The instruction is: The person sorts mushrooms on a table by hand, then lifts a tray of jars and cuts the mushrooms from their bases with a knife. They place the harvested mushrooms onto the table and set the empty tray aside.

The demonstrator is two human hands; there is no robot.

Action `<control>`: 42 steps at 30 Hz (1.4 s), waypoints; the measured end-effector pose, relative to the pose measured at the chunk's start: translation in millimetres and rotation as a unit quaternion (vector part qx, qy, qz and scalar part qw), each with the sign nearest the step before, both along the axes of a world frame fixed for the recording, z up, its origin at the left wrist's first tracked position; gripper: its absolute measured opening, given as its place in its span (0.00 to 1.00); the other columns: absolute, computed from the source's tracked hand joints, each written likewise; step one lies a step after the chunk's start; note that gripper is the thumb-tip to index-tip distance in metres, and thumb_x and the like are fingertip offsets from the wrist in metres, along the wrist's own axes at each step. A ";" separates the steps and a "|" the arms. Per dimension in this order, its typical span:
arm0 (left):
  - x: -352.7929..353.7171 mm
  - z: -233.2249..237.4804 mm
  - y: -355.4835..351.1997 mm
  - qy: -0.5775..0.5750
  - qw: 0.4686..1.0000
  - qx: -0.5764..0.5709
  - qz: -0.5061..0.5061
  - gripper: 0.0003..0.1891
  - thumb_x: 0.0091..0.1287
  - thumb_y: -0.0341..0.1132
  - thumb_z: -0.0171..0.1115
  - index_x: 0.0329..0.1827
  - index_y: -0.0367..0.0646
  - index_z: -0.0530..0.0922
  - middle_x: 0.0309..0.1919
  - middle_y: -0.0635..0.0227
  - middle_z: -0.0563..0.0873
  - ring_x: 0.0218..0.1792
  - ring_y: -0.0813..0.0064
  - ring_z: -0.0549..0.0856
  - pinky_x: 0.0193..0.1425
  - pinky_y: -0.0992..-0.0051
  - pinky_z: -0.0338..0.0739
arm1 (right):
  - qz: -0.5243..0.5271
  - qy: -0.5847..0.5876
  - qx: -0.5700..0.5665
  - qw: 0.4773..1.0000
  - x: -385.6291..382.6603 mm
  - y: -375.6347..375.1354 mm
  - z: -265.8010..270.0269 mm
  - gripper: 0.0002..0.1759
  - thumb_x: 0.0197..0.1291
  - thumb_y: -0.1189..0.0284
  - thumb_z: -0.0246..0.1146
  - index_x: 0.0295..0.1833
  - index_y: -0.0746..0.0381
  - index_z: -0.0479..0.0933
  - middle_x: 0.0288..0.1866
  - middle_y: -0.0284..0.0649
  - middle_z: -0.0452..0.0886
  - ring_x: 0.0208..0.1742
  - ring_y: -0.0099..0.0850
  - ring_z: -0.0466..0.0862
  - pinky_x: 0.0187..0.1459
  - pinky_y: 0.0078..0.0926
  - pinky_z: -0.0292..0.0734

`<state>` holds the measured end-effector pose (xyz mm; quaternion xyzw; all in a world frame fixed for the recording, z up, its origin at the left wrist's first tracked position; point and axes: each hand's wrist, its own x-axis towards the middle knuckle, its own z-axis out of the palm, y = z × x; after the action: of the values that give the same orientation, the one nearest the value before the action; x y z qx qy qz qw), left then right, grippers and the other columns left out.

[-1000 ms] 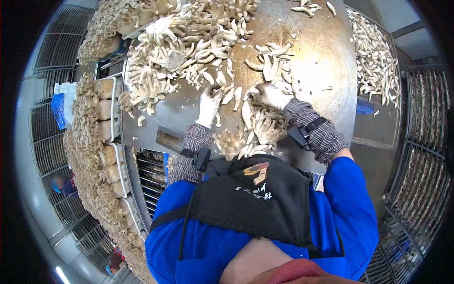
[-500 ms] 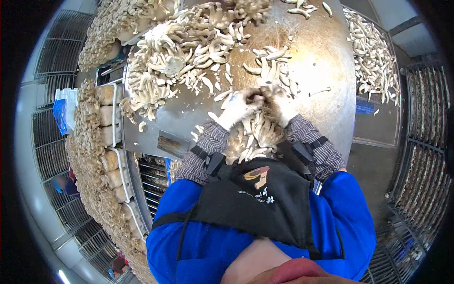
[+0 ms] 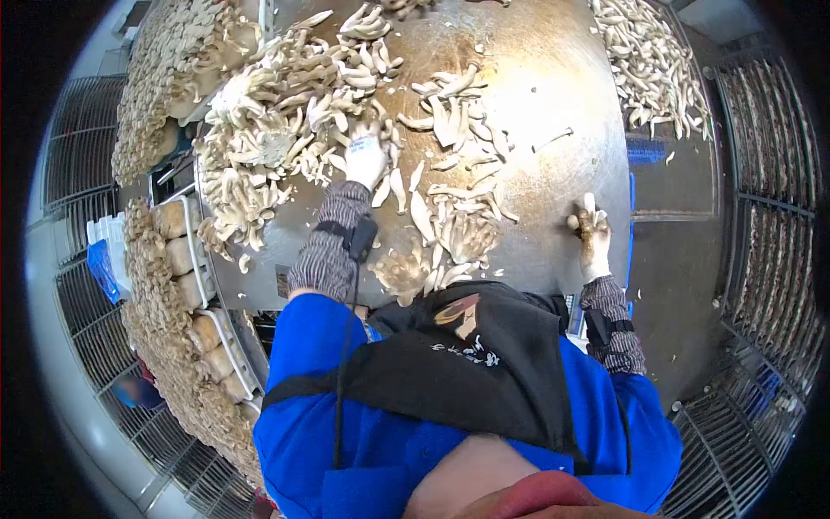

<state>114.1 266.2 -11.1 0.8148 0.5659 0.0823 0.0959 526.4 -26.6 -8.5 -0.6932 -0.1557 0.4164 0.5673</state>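
My left hand [image 3: 367, 158], in a white glove with dirty fingertips, reaches onto the right edge of a large heap of pale long-stemmed mushrooms [image 3: 298, 108]. Its fingers are spread over the mushrooms there. Over the right side of the metal table, my right hand [image 3: 594, 238] is closed around a pale mushroom [image 3: 590, 202], whose end sticks out past the gloved fingers. Between my hands lie loose mushrooms [image 3: 454, 121] and, close to my apron, a fanned mushroom cluster [image 3: 467, 235].
The metal table [image 3: 545, 164] has a stray thin mushroom [image 3: 553, 138] on it. Beyond its right edge lies a pile of separated mushrooms [image 3: 648, 65]. On the left stand stacked mushroom blocks [image 3: 186, 294] and a white-and-blue crate [image 3: 105, 259]. Racks [image 3: 769, 138] line the right side.
My hands have parted from the cluster in front of my apron. The left moved up and left to the heap; the right moved right and down to the table's edge.
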 end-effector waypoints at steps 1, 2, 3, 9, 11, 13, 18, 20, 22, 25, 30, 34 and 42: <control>9.2 1.1 -11.7 -0.043 0.997 -0.055 0.037 0.26 0.65 0.36 0.64 0.66 0.41 0.74 0.62 0.50 0.78 0.60 0.50 0.80 0.62 0.57 0.77 | 0.019 0.020 0.014 1.000 -15.4 8.4 16.3 0.10 0.71 0.71 0.64 0.53 0.63 0.77 0.44 0.33 0.83 0.38 0.22 0.81 0.40 0.21 0.78; 18.9 8.0 -29.2 -0.139 0.986 -0.070 0.062 0.27 0.65 0.36 0.65 0.67 0.41 0.74 0.59 0.49 0.81 0.58 0.51 0.83 0.62 0.59 0.78 | 0.038 0.040 0.028 0.998 -32.4 16.9 30.7 0.10 0.68 0.74 0.66 0.53 0.62 0.77 0.46 0.35 0.84 0.40 0.22 0.84 0.43 0.18 0.79; 26.1 17.1 -40.1 -0.166 0.979 -0.091 0.071 0.27 0.65 0.35 0.66 0.68 0.41 0.74 0.57 0.49 0.83 0.56 0.52 0.84 0.61 0.60 0.79 | 0.045 0.193 0.100 0.975 -47.5 28.8 37.4 0.10 0.72 0.75 0.61 0.54 0.65 0.77 0.47 0.37 0.84 0.42 0.24 0.84 0.43 0.22 0.81; 81.5 54.0 -108.6 -0.190 0.971 -0.116 -0.084 0.30 0.65 0.37 0.64 0.70 0.39 0.71 0.54 0.47 0.84 0.52 0.50 0.86 0.57 0.59 0.80 | 0.216 0.077 0.065 0.971 -153.5 118.3 33.5 0.25 0.69 0.75 0.63 0.69 0.65 0.68 0.61 0.51 0.80 0.61 0.39 0.82 0.60 0.34 0.84; 90.6 67.1 -116.6 -0.194 0.966 -0.118 -0.121 0.32 0.64 0.37 0.63 0.72 0.39 0.69 0.58 0.46 0.83 0.57 0.48 0.84 0.61 0.59 0.78 | 0.218 -0.068 0.007 0.974 -165.3 133.2 36.0 0.25 0.68 0.75 0.65 0.69 0.67 0.69 0.57 0.49 0.82 0.57 0.37 0.84 0.56 0.33 0.85; 81.2 78.2 -111.2 -0.225 0.951 -0.140 -0.159 0.32 0.64 0.39 0.65 0.72 0.39 0.69 0.59 0.46 0.82 0.60 0.49 0.82 0.64 0.59 0.76 | 0.274 0.300 0.090 0.909 -153.3 140.0 53.5 0.24 0.70 0.71 0.64 0.67 0.68 0.71 0.49 0.44 0.83 0.48 0.32 0.86 0.46 0.28 0.87; 23.4 74.6 -56.6 -0.117 0.979 -0.165 0.008 0.23 0.63 0.41 0.70 0.59 0.41 0.79 0.52 0.51 0.84 0.53 0.56 0.83 0.58 0.61 0.79 | 0.178 0.137 0.087 0.971 -100.7 91.2 79.6 0.20 0.73 0.64 0.63 0.65 0.59 0.75 0.40 0.33 0.84 0.30 0.15 0.82 0.19 0.08 0.71; -20.0 48.1 -15.9 -0.071 0.992 -0.004 0.105 0.25 0.58 0.42 0.70 0.57 0.38 0.80 0.51 0.49 0.82 0.54 0.52 0.80 0.58 0.58 0.76 | 0.069 0.102 0.062 0.990 -61.5 60.2 66.5 0.22 0.72 0.59 0.64 0.64 0.59 0.76 0.37 0.31 0.85 0.25 0.13 0.79 0.16 0.07 0.68; -53.1 24.5 21.2 0.043 0.962 0.248 0.108 0.33 0.63 0.45 0.66 0.71 0.43 0.71 0.63 0.45 0.76 0.61 0.46 0.78 0.65 0.53 0.73 | 0.033 0.000 0.081 0.996 -13.9 18.6 66.4 0.20 0.70 0.59 0.66 0.60 0.58 0.78 0.36 0.30 0.84 0.22 0.13 0.76 0.15 0.08 0.63; -73.4 27.3 64.8 0.041 0.987 0.111 0.109 0.37 0.64 0.50 0.65 0.74 0.45 0.68 0.67 0.42 0.73 0.63 0.42 0.76 0.70 0.50 0.69 | -0.090 -0.079 0.116 0.986 57.5 -56.7 27.1 0.16 0.70 0.63 0.67 0.56 0.61 0.80 0.34 0.31 0.82 0.23 0.16 0.74 0.20 0.12 0.61; -42.6 34.1 54.3 0.037 0.990 0.057 0.122 0.37 0.58 0.49 0.73 0.67 0.37 0.71 0.67 0.37 0.69 0.66 0.40 0.74 0.68 0.52 0.73 | -0.231 -0.119 -0.012 0.966 144.6 -143.8 -26.6 0.12 0.69 0.77 0.56 0.55 0.62 0.80 0.25 0.31 0.72 0.22 0.21 0.71 0.22 0.20 0.61; -45.3 12.5 42.9 0.073 0.979 0.149 0.117 0.31 0.60 0.37 0.72 0.66 0.39 0.72 0.69 0.44 0.66 0.58 0.45 0.80 0.62 0.54 0.78 | -0.159 -0.176 -0.120 0.964 200.6 -186.3 -85.3 0.13 0.68 0.70 0.63 0.54 0.64 0.82 0.26 0.32 0.73 0.19 0.18 0.68 0.18 0.20 0.56; -57.9 -50.9 -18.7 -0.393 0.902 -0.103 0.149 0.24 0.59 0.26 0.67 0.60 0.35 0.74 0.52 0.51 0.79 0.52 0.58 0.82 0.53 0.61 0.81 | -0.024 -0.536 -0.241 0.809 128.2 -73.2 -38.6 0.36 0.67 0.60 0.65 0.72 0.72 0.66 0.66 0.64 0.75 0.62 0.58 0.79 0.66 0.45 0.72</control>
<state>56.2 247.4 -62.0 0.6082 0.6022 0.3501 0.3806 654.6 -99.8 -47.1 -0.9242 -0.3132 -0.0104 0.2184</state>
